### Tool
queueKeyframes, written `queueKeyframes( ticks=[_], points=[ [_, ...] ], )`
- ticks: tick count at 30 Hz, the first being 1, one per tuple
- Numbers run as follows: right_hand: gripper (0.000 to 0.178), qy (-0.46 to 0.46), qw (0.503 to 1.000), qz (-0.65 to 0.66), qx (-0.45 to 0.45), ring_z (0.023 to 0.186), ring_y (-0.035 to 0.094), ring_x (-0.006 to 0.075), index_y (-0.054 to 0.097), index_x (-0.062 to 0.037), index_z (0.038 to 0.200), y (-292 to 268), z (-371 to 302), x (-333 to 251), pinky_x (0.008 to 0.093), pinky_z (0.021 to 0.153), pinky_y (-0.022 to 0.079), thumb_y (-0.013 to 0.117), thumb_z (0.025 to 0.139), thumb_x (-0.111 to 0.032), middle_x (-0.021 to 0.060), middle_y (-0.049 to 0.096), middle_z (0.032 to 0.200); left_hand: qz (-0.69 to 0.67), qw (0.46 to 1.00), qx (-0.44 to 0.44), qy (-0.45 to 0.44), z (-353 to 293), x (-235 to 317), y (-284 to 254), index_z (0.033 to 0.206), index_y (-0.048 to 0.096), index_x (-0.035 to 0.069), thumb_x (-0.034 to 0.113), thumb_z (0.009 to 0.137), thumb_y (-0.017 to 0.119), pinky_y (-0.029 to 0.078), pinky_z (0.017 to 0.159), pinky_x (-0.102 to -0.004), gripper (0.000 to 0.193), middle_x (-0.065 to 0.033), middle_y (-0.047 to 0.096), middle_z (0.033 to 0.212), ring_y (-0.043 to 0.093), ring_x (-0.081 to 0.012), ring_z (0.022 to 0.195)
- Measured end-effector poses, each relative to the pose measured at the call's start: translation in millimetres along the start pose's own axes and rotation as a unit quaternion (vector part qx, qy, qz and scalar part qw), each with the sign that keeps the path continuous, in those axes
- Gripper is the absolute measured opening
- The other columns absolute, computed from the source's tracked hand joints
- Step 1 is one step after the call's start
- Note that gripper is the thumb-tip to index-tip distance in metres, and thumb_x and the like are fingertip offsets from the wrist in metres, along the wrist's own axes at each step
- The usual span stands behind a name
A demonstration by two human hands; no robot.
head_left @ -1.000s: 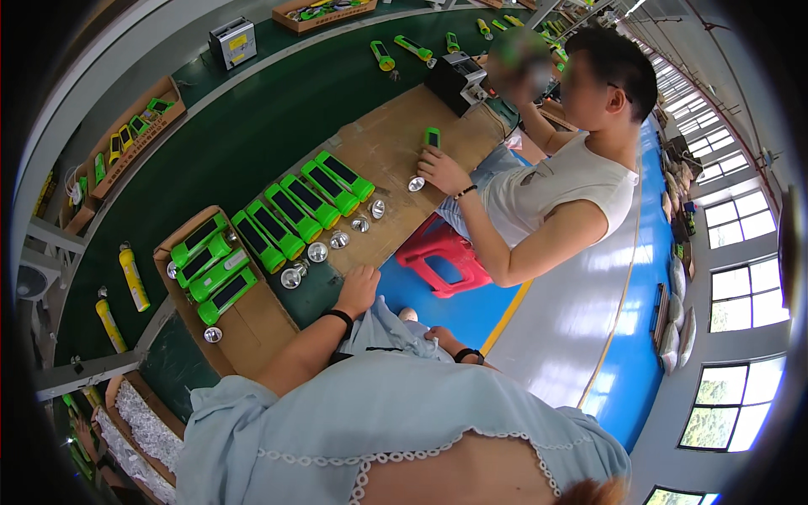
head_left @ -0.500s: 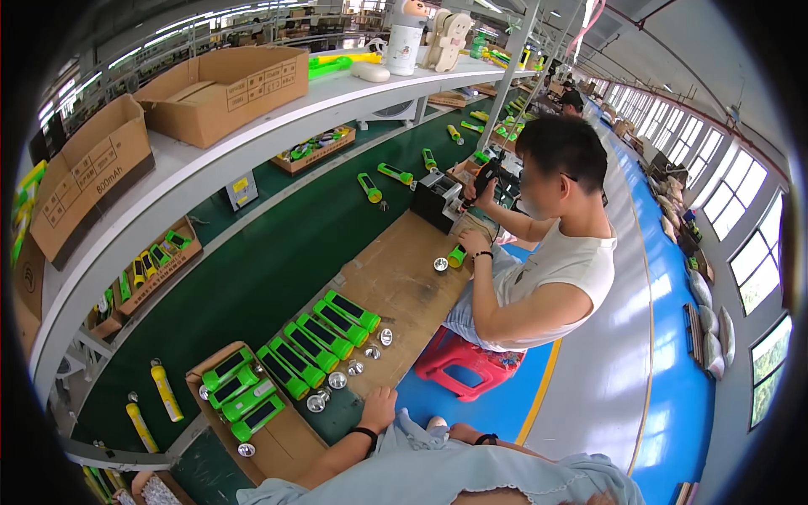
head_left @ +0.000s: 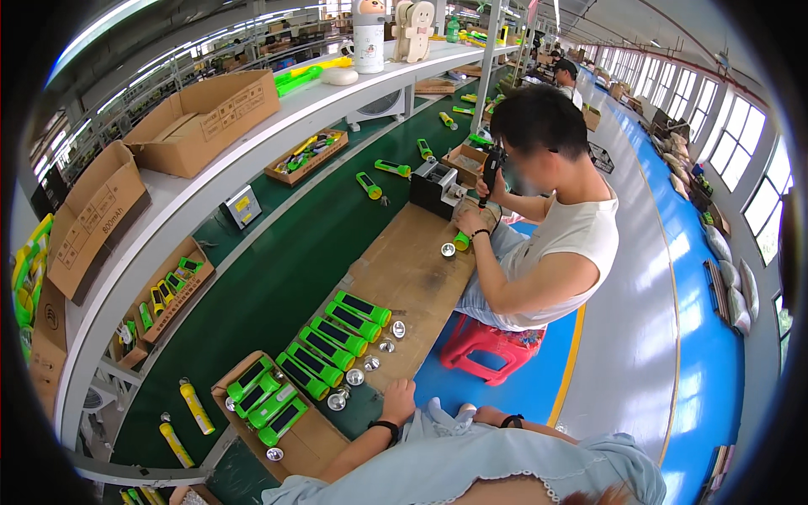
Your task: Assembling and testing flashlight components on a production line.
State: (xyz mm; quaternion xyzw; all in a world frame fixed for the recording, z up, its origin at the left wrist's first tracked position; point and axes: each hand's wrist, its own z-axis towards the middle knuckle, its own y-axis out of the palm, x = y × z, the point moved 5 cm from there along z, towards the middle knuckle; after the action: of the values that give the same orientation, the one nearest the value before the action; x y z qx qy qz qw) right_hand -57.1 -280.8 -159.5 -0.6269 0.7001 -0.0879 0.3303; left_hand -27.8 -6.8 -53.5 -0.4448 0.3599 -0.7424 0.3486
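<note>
My left hand (head_left: 399, 402) rests at the near edge of the bench, its fingers curled in, with a dark band on the wrist. Nothing shows in it. Low over my lap is my right hand (head_left: 488, 415), also with a dark band; its fingers are mostly hidden. Nearest my left hand are small silver reflector heads (head_left: 355, 377) beside a slanted row of green flashlights (head_left: 326, 346) with dark panels. Left of them, an open cardboard box (head_left: 313, 444) holds several more green flashlights (head_left: 273, 407).
On the right, a co-worker (head_left: 547, 244) sits on a red stool (head_left: 492, 347), holding a black power tool (head_left: 490, 175) over the bench cardboard (head_left: 404, 278). A white shelf (head_left: 320, 94) with boxes runs along the left. Two yellow flashlights (head_left: 196, 406) lie on the green surface.
The view has shifted, so the bench things appear slightly farther right. The co-worker's head leans further down toward the tool. My hands keep about the same pose.
</note>
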Motion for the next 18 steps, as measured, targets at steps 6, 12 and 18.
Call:
queueKeyframes(
  ticks=[6,12,18],
  points=[
    [0.038,-0.088,0.994,-0.072,0.009,0.09,0.059,0.0361,0.065,-0.0048,0.092,31.7,21.0,38.2,0.0439,0.079,0.045,0.047,0.081,-0.036,0.0222,0.062,0.097,-0.005,1.0,-0.001,0.002,0.5,7.7,-2.8,0.074,0.05,0.008,0.005,0.067,0.051,0.038,0.063,-0.041,0.007,-0.0115,0.048,0.075,0.048,-0.0307,0.072],
    [0.04,0.0,1.0,-0.008,0.016,0.095,0.058,0.0358,0.065,-0.0055,0.097,14.1,7.5,20.5,0.0431,0.083,0.045,0.048,0.079,-0.037,0.0208,0.061,0.103,0.018,1.0,0.016,-0.001,-4.4,5.6,0.9,0.075,0.052,0.008,0.005,0.067,0.051,0.038,0.064,-0.0404,0.009,-0.0108,0.048,0.076,0.048,-0.03,0.074],
    [0.044,-0.01,0.999,0.047,0.023,0.096,0.058,0.0387,0.065,0.0005,0.094,-5.9,6.2,30.7,0.0431,0.084,0.044,0.048,0.076,-0.035,0.0254,0.061,0.099,0.007,1.0,-0.021,-0.02,1.3,11.3,-5.8,0.079,0.053,0.008,0.005,0.07,0.05,0.041,0.066,-0.0412,0.01,-0.0117,0.051,0.077,0.051,-0.031,0.076]
  ],
)
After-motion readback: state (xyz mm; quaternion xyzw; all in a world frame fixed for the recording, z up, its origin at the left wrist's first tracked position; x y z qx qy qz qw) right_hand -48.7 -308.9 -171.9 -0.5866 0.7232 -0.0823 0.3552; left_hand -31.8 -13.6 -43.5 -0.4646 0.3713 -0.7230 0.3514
